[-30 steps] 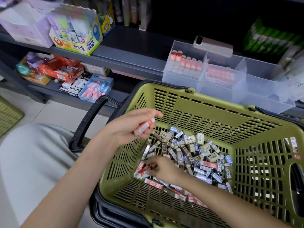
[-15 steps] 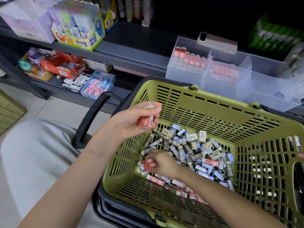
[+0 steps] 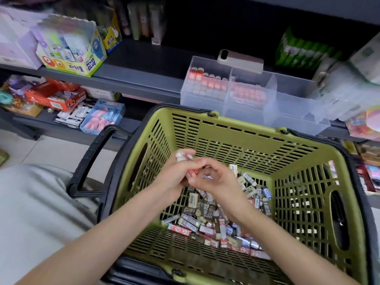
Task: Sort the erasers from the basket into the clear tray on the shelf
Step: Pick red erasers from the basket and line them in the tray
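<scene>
Several red-sleeved erasers (image 3: 192,172) bundled in left hand (image 3: 172,177), fingers clamped round sleeves, above basket (image 3: 246,131) centre. Right hand (image 3: 218,179) fingers curled against bundle; own grip unclear.
Likely risk: slip during hand-to-hand stacking, loss back into mixed pile (image 3: 216,219).
Further risk: skewed bundle jamming at clear tray (image 3: 296,108) divider.
Long axis near upright, white ends up, toward shelf (image 3: 139,64).

The basket (image 3: 236,128) is olive green, with a black handle (image 3: 90,157). Its erasers (image 3: 205,208) have red, brown, blue and cream sleeves. The tray (image 3: 292,95) is clear and the shelf (image 3: 139,64) is dark grey.
</scene>
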The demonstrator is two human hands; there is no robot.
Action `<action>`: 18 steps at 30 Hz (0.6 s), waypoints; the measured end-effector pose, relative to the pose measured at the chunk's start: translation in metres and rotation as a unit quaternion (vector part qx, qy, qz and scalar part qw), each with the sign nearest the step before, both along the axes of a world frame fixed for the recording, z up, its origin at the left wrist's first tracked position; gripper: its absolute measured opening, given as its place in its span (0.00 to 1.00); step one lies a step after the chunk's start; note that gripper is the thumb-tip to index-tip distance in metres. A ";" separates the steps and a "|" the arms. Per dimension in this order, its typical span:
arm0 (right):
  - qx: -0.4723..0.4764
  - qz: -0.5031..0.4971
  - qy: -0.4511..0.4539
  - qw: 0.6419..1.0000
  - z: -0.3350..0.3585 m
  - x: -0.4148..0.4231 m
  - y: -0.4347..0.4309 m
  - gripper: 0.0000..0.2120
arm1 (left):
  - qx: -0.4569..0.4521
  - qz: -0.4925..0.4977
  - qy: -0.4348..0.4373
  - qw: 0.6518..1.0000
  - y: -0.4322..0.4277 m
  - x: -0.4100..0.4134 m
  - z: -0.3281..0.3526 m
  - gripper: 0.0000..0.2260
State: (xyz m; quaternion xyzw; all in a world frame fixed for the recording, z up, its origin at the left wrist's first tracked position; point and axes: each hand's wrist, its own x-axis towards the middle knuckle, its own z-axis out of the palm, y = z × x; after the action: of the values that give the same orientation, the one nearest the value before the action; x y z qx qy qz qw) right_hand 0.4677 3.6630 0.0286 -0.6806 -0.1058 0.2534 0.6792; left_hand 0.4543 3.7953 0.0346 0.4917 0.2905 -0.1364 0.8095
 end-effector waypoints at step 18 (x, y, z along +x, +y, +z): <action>-0.421 0.419 -0.446 0.670 -0.131 0.015 -0.022 0.16 | -0.065 0.039 -0.036 0.996 0.036 0.011 0.014 0.12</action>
State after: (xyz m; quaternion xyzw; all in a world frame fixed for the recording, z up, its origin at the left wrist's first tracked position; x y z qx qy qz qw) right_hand 0.4830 3.6411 -0.1021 -0.8106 -0.5519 0.1954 0.0147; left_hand 0.4648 3.8311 0.0490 0.4311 0.2710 -0.1051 0.8542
